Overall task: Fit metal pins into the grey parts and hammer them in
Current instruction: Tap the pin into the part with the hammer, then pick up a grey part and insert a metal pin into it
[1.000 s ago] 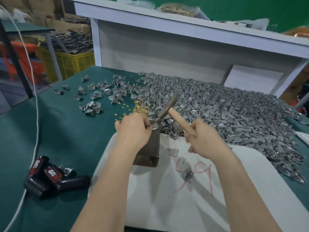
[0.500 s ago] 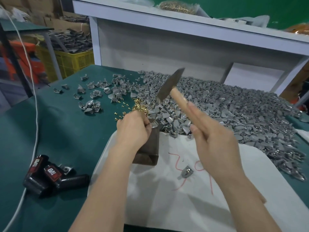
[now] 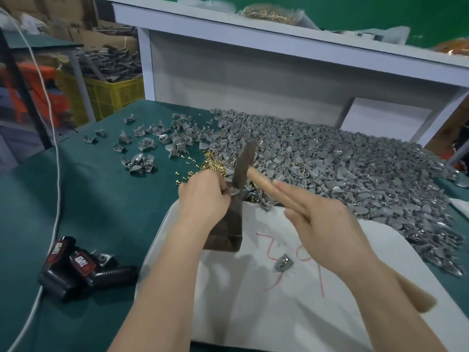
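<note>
Mostly hidden, grey part pinched by left hand, right hand gripping blurred hammer

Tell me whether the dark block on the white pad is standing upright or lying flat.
Upright: the dark block stands on end on the white pad, and the left hand holds a grey part on its top.

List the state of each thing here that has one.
left hand, pinches a grey part on the metal block.
right hand, grips the hammer handle.
hammer, tilted, head just above the block; contact unclear.
loose part, lying on the white pad, untouched.
brass pins, heaped loose beside the left hand.
</note>
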`<state>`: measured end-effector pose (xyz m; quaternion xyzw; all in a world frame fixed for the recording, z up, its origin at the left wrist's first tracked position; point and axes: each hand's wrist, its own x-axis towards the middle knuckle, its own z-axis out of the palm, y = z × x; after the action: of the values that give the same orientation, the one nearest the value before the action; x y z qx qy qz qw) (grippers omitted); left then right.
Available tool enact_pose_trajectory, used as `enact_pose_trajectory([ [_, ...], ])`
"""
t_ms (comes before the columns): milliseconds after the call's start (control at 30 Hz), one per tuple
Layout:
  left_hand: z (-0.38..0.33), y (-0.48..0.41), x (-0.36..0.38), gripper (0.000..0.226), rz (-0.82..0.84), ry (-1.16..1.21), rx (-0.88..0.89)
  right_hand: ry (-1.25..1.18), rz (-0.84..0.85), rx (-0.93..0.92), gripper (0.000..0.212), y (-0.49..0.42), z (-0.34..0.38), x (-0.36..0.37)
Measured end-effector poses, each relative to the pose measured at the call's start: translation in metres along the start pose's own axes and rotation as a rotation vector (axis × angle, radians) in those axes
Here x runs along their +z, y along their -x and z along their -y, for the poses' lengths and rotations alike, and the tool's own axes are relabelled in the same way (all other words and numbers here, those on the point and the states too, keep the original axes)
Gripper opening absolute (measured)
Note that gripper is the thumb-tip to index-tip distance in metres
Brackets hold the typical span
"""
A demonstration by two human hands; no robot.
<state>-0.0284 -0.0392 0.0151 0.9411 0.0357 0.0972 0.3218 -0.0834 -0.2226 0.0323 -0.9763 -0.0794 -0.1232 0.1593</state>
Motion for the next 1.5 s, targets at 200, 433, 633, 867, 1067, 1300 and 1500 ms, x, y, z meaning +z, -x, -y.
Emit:
enact_pose_trajectory([
  [200, 0.002, -0.001, 0.002, 0.010, -0.014, 0.012, -0.005, -0.361, 0.031, 0.151, 0.050, -0.039, -0.013, 0.029],
  [433, 0.004, -0.003, 0.003, 0.010, -0.010, 0.061, 0.000, -0.031, 0.048, 0.164, 0.039, -0.049, -0.011, 0.048],
  [633, 0.000, -0.004, 0.004, 0.012, -0.022, 0.323, 0.031, -0.395, 0.083, -0.102, 0.022, -0.075, 0.033, 0.041],
  [867, 0.009, -0.012, -0.004, 0.022, -0.455, 0.908, -0.232, -0.316, -0.170, 0.430, 0.069, -0.157, 0.019, 0.036],
  [1067, 0.025, -0.021, -0.010, 0.023, -0.638, 1.440, -0.644, -0.156, 0.240, -0.177, 0.047, -0.189, 0.102, 0.089],
  [1300, 0.033, -0.024, -0.008, 0.028, -0.776, 1.529, -0.717, -0.122, 0.345, -0.280, 0.048, -0.202, 0.158, 0.132],
  [1500, 0.036, -0.024, -0.008, 0.025, -0.749, 1.556, -0.738, -0.061, 0.406, -0.359, 0.024, -0.194, 0.174, 0.144],
])
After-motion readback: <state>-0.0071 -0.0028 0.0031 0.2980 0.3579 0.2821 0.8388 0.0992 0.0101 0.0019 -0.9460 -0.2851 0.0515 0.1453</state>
